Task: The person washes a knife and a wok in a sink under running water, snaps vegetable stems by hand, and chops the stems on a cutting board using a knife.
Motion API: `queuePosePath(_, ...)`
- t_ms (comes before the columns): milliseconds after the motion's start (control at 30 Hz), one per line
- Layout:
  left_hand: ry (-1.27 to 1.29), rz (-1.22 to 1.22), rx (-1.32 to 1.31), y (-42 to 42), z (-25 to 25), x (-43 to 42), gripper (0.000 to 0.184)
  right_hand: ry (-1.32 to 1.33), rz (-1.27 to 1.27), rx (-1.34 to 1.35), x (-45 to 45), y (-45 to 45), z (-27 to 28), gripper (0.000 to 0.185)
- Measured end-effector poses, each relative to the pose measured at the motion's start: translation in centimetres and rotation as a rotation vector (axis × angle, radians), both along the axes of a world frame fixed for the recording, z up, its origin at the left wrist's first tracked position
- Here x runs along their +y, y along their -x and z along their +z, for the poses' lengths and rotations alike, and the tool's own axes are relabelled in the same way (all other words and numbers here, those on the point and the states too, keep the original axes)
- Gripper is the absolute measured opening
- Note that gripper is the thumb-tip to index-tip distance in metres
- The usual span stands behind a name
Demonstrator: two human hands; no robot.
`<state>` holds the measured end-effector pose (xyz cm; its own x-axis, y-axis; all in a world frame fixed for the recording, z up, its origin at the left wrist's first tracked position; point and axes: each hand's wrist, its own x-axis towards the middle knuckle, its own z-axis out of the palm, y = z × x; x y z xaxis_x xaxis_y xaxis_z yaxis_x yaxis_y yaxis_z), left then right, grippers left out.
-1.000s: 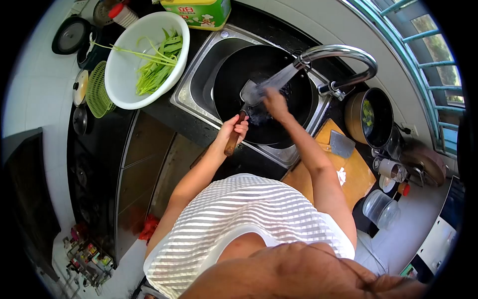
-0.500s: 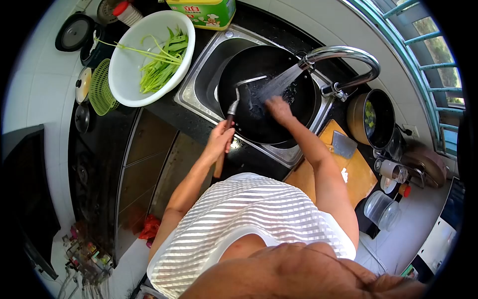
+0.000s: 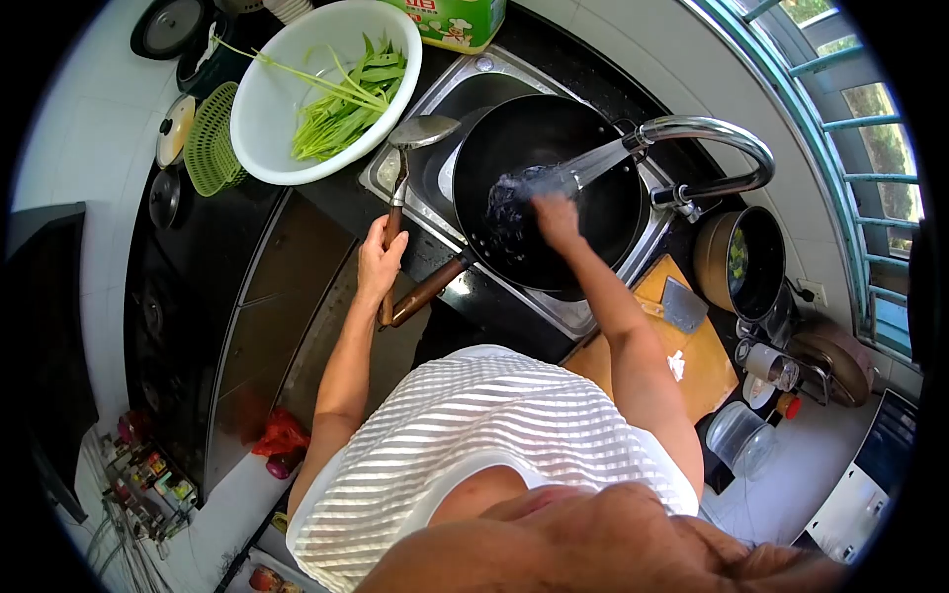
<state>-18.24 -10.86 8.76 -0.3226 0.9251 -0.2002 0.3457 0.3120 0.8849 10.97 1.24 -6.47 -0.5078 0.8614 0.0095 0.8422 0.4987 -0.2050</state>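
A black wok (image 3: 593,237) sits over the sink (image 3: 465,87), its wooden handle pointing toward me at the lower left. Water runs from the curved faucet (image 3: 727,128) into it and swirls near its middle. My left hand (image 3: 379,262) is closed round the wooden handle of a wok spatula (image 3: 423,130), whose metal blade is raised at the sink's left edge, beside the white basin. My right hand (image 3: 556,219) is inside the wok at the stream, fingers curled downward. Whatever it may hold is hidden.
A white basin (image 3: 259,128) of green leafy vegetables (image 3: 346,109) stands left of the sink. To the right lie a cutting board (image 3: 707,371) with a cleaver (image 3: 682,304), and a pot (image 3: 714,252) with greens inside. A green basket (image 3: 206,138) is at the far left.
My left hand has brought the spatula out of the wok to the left, exposing the wok's handle. My right hand stays in the wok under the running water.
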Motion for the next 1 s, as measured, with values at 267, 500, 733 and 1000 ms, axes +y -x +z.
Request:
queuePosePath(267,0.036,-0.049,0.026,-0.4,-0.9,-2.5,0.021,0.237,-0.012,-0.112,-3.2,-3.8,4.3,0.018)
queuePosePath(500,-0.056,0.040,-0.126,-1.1,4.1,-1.5,0.021,0.117,-0.051,0.303,0.3,3.5,1.3,0.013)
queuePosePath(733,-0.239,0.089,-0.142,3.1,10.2,4.2,0.036,0.019,-0.103,0.168,1.6,-1.7,-0.2,0.018)
queuePosePath(1000,-0.119,0.100,-0.163,11.2,3.6,17.7,0.032,0.052,-0.131,0.081,-1.8,-2.3,1.8,0.016)
